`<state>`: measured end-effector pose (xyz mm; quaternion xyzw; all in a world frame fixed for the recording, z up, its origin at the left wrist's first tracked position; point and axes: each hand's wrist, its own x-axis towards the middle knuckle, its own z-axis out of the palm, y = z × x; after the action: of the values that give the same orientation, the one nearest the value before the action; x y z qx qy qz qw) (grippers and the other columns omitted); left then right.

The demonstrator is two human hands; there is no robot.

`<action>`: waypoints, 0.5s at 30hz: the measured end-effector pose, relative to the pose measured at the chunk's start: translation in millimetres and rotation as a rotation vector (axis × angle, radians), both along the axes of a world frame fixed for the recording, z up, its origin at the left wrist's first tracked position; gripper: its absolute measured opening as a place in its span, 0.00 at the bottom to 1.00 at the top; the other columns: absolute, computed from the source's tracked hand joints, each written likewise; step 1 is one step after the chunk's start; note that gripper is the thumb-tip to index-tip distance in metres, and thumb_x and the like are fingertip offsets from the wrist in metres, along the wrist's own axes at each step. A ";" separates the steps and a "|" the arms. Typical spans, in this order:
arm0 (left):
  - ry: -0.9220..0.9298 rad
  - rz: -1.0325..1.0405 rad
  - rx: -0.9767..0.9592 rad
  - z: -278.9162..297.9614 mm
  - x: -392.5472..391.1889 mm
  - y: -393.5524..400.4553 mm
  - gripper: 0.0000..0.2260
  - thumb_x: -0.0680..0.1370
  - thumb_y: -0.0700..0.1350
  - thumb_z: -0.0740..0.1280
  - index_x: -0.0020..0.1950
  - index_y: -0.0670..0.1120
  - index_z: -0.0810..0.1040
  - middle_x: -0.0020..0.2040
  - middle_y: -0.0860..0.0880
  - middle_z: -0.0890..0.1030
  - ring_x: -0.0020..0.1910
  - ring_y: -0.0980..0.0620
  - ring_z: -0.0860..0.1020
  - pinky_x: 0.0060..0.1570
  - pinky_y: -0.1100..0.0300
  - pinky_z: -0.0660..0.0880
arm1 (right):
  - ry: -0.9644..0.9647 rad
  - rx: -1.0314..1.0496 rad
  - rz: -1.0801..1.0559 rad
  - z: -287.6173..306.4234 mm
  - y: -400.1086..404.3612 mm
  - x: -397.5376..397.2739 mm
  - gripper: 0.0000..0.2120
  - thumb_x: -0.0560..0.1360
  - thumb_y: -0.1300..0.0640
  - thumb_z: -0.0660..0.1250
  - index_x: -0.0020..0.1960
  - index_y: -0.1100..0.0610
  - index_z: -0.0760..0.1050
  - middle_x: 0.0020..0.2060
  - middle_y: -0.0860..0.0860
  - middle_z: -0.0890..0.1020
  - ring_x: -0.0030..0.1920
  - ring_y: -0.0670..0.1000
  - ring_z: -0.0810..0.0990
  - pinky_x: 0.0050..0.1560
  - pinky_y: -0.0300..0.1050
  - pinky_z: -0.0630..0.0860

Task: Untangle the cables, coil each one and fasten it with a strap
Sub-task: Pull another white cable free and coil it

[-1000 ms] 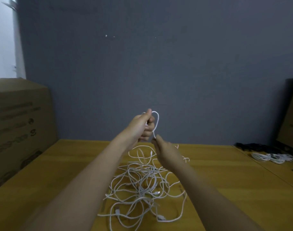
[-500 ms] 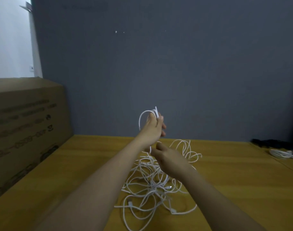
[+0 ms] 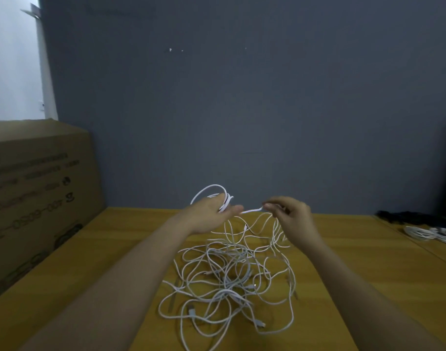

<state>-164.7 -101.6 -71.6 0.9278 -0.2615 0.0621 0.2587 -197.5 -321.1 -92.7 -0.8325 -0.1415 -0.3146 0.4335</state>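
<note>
A tangle of thin white cables (image 3: 229,279) lies on the wooden table (image 3: 369,262) in front of me. Above it, my left hand (image 3: 211,214) holds a small coil of white cable (image 3: 211,193) looped over its fingers. My right hand (image 3: 290,214) is a little to the right at the same height and pinches a stretch of the same cable (image 3: 252,211) between thumb and fingertips. From there more cable hangs down into the tangle.
A large cardboard box (image 3: 37,198) stands along the left side of the table. At the far right lie a coiled white cable bundle (image 3: 429,233) and a dark heap (image 3: 407,216). A grey wall stands behind the table.
My right hand moved up and to the right, away from the left hand, drawing the cable taut between them. The left hand dropped slightly and its coil has grown.
</note>
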 end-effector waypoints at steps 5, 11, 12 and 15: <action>-0.196 -0.019 0.222 3.5 -7.5 -4.8 0.23 0.80 0.62 0.54 0.68 0.49 0.68 0.64 0.49 0.76 0.59 0.50 0.75 0.52 0.55 0.72 | 0.099 0.185 0.043 15.3 -7.5 3.2 0.08 0.77 0.60 0.66 0.42 0.50 0.79 0.35 0.47 0.80 0.36 0.44 0.77 0.37 0.32 0.73; -0.154 -0.082 -0.090 15.1 -6.2 -15.4 0.14 0.82 0.56 0.53 0.46 0.50 0.72 0.43 0.50 0.77 0.45 0.51 0.76 0.48 0.53 0.72 | 0.234 -0.205 0.000 6.0 -14.7 4.8 0.10 0.80 0.62 0.59 0.54 0.59 0.79 0.40 0.47 0.81 0.34 0.44 0.73 0.36 0.39 0.70; -0.146 -0.078 -0.146 16.2 -5.7 -19.3 0.15 0.82 0.57 0.54 0.42 0.51 0.70 0.40 0.51 0.75 0.42 0.52 0.75 0.46 0.52 0.71 | 0.155 -0.419 -0.076 1.2 -13.2 3.5 0.09 0.80 0.61 0.61 0.55 0.55 0.80 0.44 0.47 0.80 0.41 0.47 0.74 0.42 0.43 0.69; -0.142 -0.067 -0.287 19.1 -7.7 -35.4 0.17 0.82 0.56 0.55 0.36 0.49 0.65 0.34 0.51 0.71 0.34 0.53 0.71 0.40 0.54 0.68 | -0.181 -0.884 -0.297 -9.5 -1.5 0.3 0.08 0.73 0.60 0.71 0.50 0.51 0.83 0.45 0.51 0.77 0.47 0.55 0.74 0.42 0.46 0.64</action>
<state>-172.4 -137.0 -52.4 0.8654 -0.2984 0.1555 0.3712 -197.3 -322.5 -102.3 -0.9177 -0.1784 -0.3539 -0.0262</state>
